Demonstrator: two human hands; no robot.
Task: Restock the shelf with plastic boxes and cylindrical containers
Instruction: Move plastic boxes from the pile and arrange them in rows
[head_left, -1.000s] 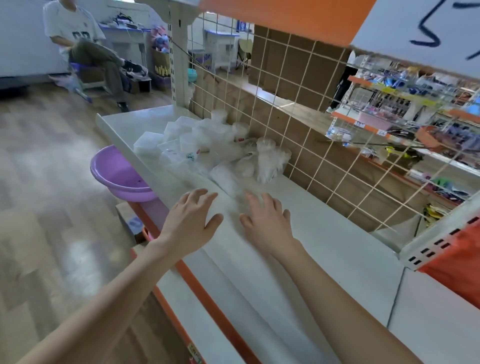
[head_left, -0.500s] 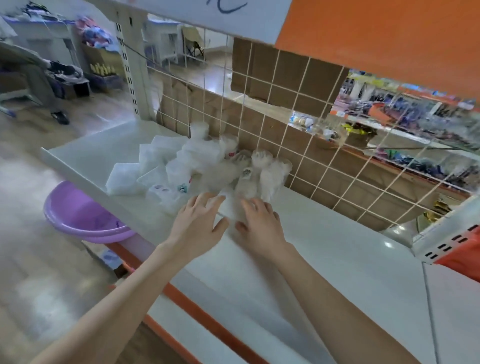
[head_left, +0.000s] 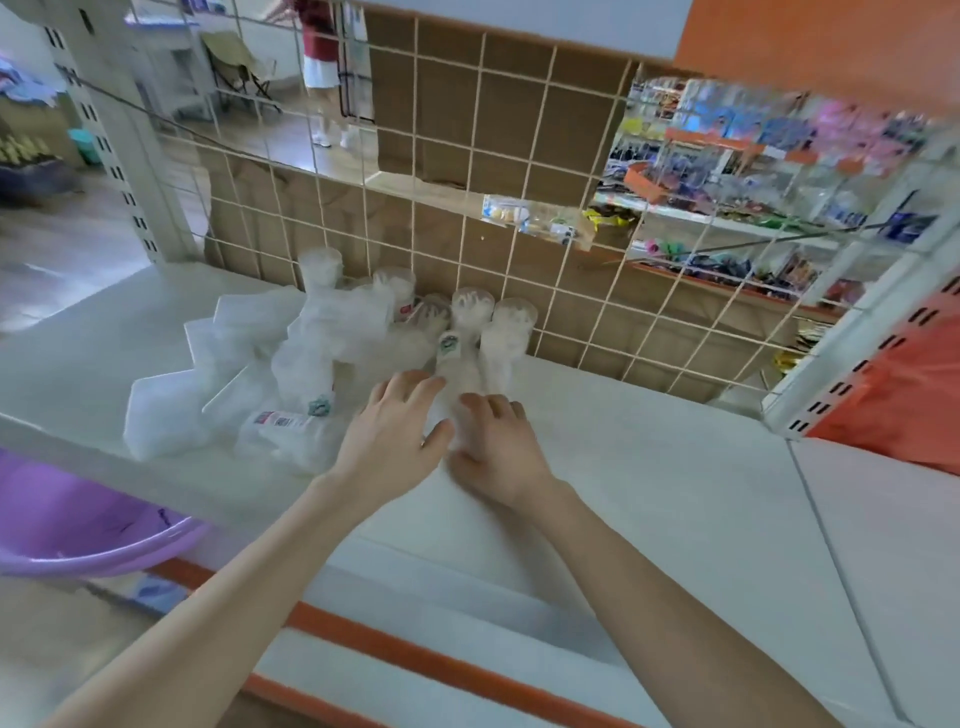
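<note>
Containers (head_left: 506, 332) touch back grid (head_left: 511, 249); boxes (head_left: 161, 415) near shelf edge (head_left: 78, 441).

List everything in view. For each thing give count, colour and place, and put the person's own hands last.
shelf: one, white, across the middle
wire grid: one, cream, along the shelf's back
cardboard: count unclear, brown, behind the wire grid
plastic boxes: several, translucent white, heaped on the shelf's left part
cylindrical containers: several, clear, standing against the wire grid, others lying among the boxes
basin: one, purple, below the shelf, lower left
left hand: one, fingers spread, at the containers' near edge
right hand: one, beside the left hand, grip unclear
</note>
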